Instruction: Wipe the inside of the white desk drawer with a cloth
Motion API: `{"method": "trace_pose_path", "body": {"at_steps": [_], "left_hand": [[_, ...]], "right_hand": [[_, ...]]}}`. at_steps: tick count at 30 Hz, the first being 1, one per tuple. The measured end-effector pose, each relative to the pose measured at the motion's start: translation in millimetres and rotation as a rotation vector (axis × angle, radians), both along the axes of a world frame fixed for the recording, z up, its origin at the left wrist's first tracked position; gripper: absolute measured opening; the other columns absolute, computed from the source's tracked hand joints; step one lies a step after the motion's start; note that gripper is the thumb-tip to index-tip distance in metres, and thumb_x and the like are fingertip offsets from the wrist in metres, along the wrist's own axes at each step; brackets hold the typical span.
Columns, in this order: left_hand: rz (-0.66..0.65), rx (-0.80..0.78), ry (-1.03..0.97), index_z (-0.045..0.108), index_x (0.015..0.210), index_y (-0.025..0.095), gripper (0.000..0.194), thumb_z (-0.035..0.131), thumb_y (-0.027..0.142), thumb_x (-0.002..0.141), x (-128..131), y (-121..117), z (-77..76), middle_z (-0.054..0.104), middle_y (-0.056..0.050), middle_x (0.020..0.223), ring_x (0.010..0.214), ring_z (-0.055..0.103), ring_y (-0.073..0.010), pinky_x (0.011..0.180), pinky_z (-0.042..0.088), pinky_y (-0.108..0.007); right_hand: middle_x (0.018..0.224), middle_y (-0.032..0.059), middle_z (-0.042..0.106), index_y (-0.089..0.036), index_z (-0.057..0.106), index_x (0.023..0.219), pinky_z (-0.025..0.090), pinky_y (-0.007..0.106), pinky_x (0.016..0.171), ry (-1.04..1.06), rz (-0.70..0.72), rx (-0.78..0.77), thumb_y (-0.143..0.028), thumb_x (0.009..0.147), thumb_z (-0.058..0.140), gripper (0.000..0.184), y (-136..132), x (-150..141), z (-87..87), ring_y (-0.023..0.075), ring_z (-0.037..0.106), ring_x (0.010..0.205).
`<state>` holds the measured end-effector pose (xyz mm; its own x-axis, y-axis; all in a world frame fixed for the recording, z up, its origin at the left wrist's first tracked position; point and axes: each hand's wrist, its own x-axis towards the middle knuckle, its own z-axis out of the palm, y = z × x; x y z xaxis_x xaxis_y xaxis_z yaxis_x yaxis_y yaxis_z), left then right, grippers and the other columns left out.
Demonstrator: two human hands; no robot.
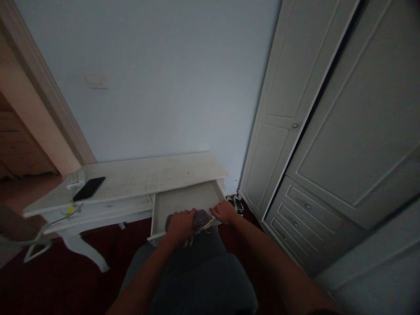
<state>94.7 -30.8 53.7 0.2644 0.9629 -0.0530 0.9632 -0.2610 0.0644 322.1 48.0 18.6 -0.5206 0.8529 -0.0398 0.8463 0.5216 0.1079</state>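
A purple-grey fabric pouch (202, 218) with pale cords hanging from it lies across the front of an open drawer (183, 199), just above my lap. My left hand (181, 225) is closed over the pouch's left part, fingers curled across the top. At the pouch's right end, my right hand (225, 211) is closed in a pinch on its pale-edged corner. Whether a cord or the fabric itself is between those fingertips is too small to tell. My left hand and the pouch hide part of the drawer front.
The white table (154, 170) carries a dark phone (89, 189) and a white object (76, 179) at its left. A pale cable (39, 238) hangs beside it. White wardrobe doors (278, 131) and dark shoes (236, 204) stand to the right.
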Motion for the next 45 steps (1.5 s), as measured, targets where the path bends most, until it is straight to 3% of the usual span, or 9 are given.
{"method": "trace_pose_path", "body": {"at_steps": [6, 14, 18, 21, 27, 33, 38, 42, 45], "left_hand": [[-0.017, 0.012, -0.113, 0.045, 0.151, 0.025, 0.067, 0.065, 0.044, 0.089, 18, 1, -10.8, 0.068, -0.014, 0.135, 0.121, 0.066, -0.0308, 0.101, 0.047, -0.041], [0.086, -0.211, -0.403, 0.063, 0.126, 0.025, 0.056, 0.062, 0.065, 0.087, -76, 14, -9.3, 0.078, -0.006, 0.119, 0.107, 0.072, -0.0276, 0.082, 0.05, -0.031], [0.132, -0.283, -0.259, 0.072, 0.108, 0.016, 0.072, 0.05, 0.08, 0.087, -94, 24, 3.5, 0.079, -0.012, 0.106, 0.097, 0.073, -0.0297, 0.077, 0.05, -0.033], [0.013, -0.332, -0.158, 0.069, 0.124, 0.021, 0.071, 0.067, 0.075, 0.078, -78, 22, 8.2, 0.078, -0.009, 0.115, 0.105, 0.072, -0.0296, 0.084, 0.051, -0.033], [-0.027, -0.091, -0.009, 0.046, 0.153, 0.018, 0.1, 0.082, 0.064, 0.072, 2, 2, -6.0, 0.06, -0.023, 0.141, 0.123, 0.06, -0.0416, 0.101, 0.046, -0.053], [0.013, 0.121, 0.006, 0.039, 0.157, 0.021, 0.081, 0.075, 0.038, 0.087, 47, -12, -21.6, 0.057, -0.02, 0.14, 0.123, 0.054, -0.0371, 0.104, 0.04, -0.051], [0.058, 0.15, -0.051, 0.043, 0.154, 0.028, 0.083, 0.078, 0.022, 0.079, -12, -25, -34.9, 0.06, -0.011, 0.131, 0.117, 0.06, -0.0291, 0.101, 0.042, -0.039], [0.111, 0.055, -0.12, 0.044, 0.151, 0.03, 0.073, 0.069, 0.017, 0.084, -70, -35, -32.2, 0.063, -0.007, 0.125, 0.116, 0.063, -0.0252, 0.097, 0.044, -0.033], [0.137, 0.046, -0.118, 0.046, 0.149, 0.028, 0.064, 0.064, 0.019, 0.088, -83, -37, -26.7, 0.064, -0.007, 0.125, 0.113, 0.066, -0.0233, 0.095, 0.045, -0.032]], "right_hand": [[0.103, 0.0177, 0.08, -0.017, 0.083, 0.101, 0.05, 0.034, 0.089, -0.02, -0.015, -0.012, -0.052, 0.112, 0.024, 0.07, -1, 0, 2.0, 0.0274, 0.076, 0.1], [0.102, 0.0162, 0.08, -0.016, 0.082, 0.102, 0.05, 0.036, 0.089, -0.021, 0.008, -0.007, -0.049, 0.113, 0.02, 0.071, -3, 0, 3.0, 0.0272, 0.076, 0.099], [0.102, 0.0162, 0.08, -0.016, 0.082, 0.102, 0.05, 0.036, 0.089, -0.018, 0.021, -0.006, -0.048, 0.113, 0.021, 0.069, -2, 0, 4.8, 0.0276, 0.076, 0.099], [0.101, 0.0169, 0.08, -0.015, 0.082, 0.1, 0.05, 0.036, 0.089, -0.013, 0.009, -0.006, -0.048, 0.113, 0.021, 0.069, -3, 0, 4.6, 0.0279, 0.076, 0.098], [0.105, 0.0188, 0.08, -0.015, 0.082, 0.103, 0.05, 0.036, 0.092, -0.008, -0.003, -0.02, -0.047, 0.112, 0.027, 0.064, -1, 0, 3.1, 0.0287, 0.075, 0.102], [0.102, 0.017, 0.081, -0.018, 0.082, 0.102, 0.051, 0.034, 0.088, -0.026, 0.018, -0.044, -0.041, 0.099, 0.061, 0.031, 1, 3, 5.0, 0.0298, 0.076, 0.1], [0.105, 0.0167, 0.08, -0.016, 0.082, 0.104, 0.051, 0.034, 0.091, -0.01, -0.023, 0.01, -0.045, 0.112, 0.027, 0.062, -3, 1, 2.4, 0.0267, 0.075, 0.101], [0.103, 0.0153, 0.08, -0.016, 0.082, 0.102, 0.05, 0.034, 0.09, 0.005, -0.023, 0.004, -0.048, 0.112, 0.024, 0.066, -2, 1, 0.1, 0.0263, 0.075, 0.099], [0.103, 0.0151, 0.08, -0.017, 0.082, 0.103, 0.05, 0.034, 0.089, 0.016, -0.025, -0.002, -0.048, 0.112, 0.024, 0.067, -1, 1, -0.3, 0.0261, 0.075, 0.099]]}}
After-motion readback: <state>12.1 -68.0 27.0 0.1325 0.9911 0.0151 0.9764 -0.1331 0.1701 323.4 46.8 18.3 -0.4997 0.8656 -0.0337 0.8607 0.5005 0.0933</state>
